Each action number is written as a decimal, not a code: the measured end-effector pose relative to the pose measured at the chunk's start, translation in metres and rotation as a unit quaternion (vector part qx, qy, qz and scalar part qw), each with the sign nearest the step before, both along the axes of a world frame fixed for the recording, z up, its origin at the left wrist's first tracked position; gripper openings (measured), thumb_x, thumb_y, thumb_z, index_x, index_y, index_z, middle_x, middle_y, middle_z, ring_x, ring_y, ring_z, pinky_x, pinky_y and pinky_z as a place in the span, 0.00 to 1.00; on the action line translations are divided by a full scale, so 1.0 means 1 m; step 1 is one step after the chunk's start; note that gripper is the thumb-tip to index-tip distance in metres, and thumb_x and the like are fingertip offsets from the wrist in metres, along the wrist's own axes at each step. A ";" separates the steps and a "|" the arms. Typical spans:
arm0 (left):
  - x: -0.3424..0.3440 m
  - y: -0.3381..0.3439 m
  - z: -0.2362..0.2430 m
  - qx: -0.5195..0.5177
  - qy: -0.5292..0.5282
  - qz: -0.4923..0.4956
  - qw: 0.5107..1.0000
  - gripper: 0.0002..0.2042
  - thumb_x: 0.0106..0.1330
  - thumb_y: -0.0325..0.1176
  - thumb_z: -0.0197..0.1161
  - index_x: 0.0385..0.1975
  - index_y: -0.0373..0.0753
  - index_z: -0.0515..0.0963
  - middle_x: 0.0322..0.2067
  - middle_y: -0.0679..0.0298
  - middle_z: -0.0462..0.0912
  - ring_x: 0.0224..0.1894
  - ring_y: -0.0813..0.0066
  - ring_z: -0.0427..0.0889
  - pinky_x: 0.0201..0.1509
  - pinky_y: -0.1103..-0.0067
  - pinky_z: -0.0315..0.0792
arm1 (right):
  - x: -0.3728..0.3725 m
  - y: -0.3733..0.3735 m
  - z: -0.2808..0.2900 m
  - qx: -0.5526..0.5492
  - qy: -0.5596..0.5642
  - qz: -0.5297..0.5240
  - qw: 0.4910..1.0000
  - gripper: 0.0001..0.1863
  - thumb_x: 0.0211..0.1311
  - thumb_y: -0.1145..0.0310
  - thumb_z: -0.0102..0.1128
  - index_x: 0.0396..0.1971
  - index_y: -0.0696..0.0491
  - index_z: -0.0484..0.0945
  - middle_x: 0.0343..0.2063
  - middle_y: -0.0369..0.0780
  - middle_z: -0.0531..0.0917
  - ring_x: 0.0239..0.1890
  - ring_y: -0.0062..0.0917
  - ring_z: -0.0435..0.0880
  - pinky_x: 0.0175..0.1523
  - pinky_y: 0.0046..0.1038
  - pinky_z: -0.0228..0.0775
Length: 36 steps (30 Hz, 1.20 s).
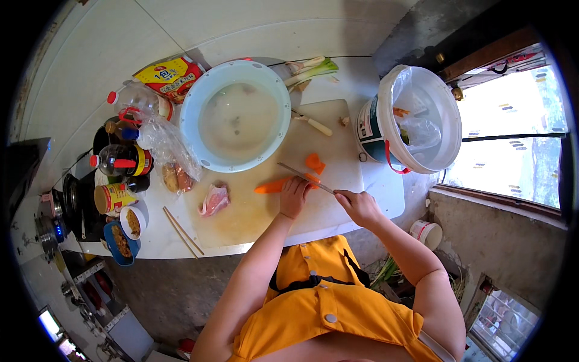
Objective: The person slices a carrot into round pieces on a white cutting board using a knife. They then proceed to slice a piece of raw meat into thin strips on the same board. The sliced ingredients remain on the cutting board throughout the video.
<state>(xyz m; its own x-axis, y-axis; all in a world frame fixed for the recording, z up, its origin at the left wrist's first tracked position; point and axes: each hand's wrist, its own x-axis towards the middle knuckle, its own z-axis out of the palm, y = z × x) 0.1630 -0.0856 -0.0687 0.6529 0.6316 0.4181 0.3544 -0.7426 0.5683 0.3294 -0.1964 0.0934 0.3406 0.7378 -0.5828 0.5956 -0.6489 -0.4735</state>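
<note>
Pinning carrot (276,184) under left hand (294,196) fingers, right hand (357,206) fingers gripping knife (305,178), blade across carrot

Knife (304,177): thin metal blade, dull shine. Cutting board (259,205): pale, matt, stained. Basin (235,114): glossy light-blue plastic. Bucket (416,120): white plastic, lined with thin clear film. Chopsticks (181,231): bare wood.

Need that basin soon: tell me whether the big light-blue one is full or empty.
Partly full: the light-blue basin holds cloudy, whitish water well below its rim. It stands upright at the cutting board's far edge.
</note>
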 end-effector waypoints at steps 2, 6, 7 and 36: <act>0.000 0.000 -0.002 -0.005 -0.002 0.001 1.000 0.10 0.58 0.34 0.64 0.38 0.43 0.76 0.41 0.63 0.79 0.44 0.62 0.77 0.47 0.68 0.70 | 0.001 -0.004 0.003 -0.005 0.000 0.002 1.000 0.22 0.67 0.47 0.44 0.45 0.46 0.81 0.29 0.46 0.84 0.35 0.44 0.82 0.44 0.41 0.73; 0.002 0.001 0.003 0.005 -0.011 -0.002 1.000 0.10 0.58 0.34 0.65 0.38 0.43 0.76 0.40 0.64 0.78 0.44 0.62 0.77 0.46 0.69 0.71 | 0.002 -0.006 0.007 -0.035 -0.004 0.000 0.999 0.23 0.68 0.47 0.43 0.45 0.46 0.81 0.29 0.47 0.84 0.36 0.45 0.82 0.45 0.41 0.73; 0.002 0.002 0.005 0.012 -0.011 -0.002 1.000 0.10 0.58 0.34 0.65 0.38 0.43 0.76 0.40 0.64 0.78 0.44 0.62 0.77 0.46 0.69 0.71 | 0.002 -0.005 0.008 -0.044 -0.004 -0.001 0.999 0.24 0.68 0.46 0.43 0.45 0.46 0.81 0.30 0.47 0.84 0.36 0.45 0.82 0.45 0.41 0.73; 0.003 -0.001 -0.003 0.013 -0.007 -0.009 1.000 0.10 0.59 0.32 0.63 0.40 0.41 0.78 0.42 0.65 0.80 0.45 0.66 0.78 0.47 0.70 0.71 | 0.003 0.024 -0.023 -0.033 0.004 0.038 0.999 0.26 0.70 0.46 0.38 0.43 0.50 0.79 0.33 0.52 0.82 0.39 0.50 0.80 0.48 0.45 0.71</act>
<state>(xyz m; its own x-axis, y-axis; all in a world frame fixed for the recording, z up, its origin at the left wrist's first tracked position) 0.1657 -0.0863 -0.0721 0.6583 0.6078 0.4440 0.3322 -0.7639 0.5532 0.3320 -0.1724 0.0707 0.2799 0.7214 -0.6334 0.6411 -0.6315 -0.4360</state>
